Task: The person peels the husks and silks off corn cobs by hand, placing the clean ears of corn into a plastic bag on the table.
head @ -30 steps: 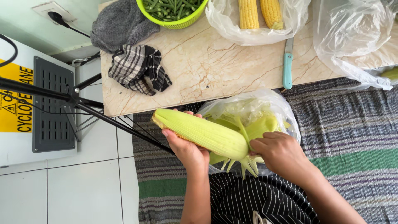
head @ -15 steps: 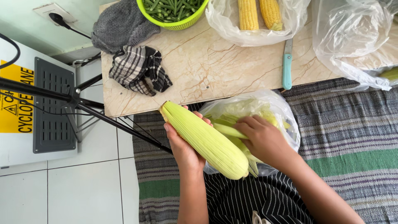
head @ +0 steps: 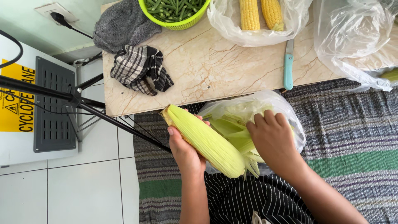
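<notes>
My left hand (head: 185, 152) grips an ear of corn (head: 205, 140) still wrapped in pale green husk, held at a slant over my lap with its tip pointing up left. My right hand (head: 273, 139) rests over a clear plastic bag (head: 286, 114) full of green husk leaves (head: 232, 124), fingers curled on the leaves beside the ear's stalk end. Whether it grips a leaf is hidden by the hand itself.
A marble-patterned low table (head: 207, 70) holds a checked cloth (head: 141, 68), a grey cloth (head: 122, 25), a green basket of beans (head: 174, 10), a bag with two husked cobs (head: 259, 14), a teal-handled knife (head: 287, 68) and another bag (head: 352, 37). A black tripod (head: 70, 99) stands left; striped rug (head: 352, 137) lies beneath.
My right hand peeled a husk leaf off the ear and carried it up into the bag. My left hand turned the ear steeper and kept hold of it.
</notes>
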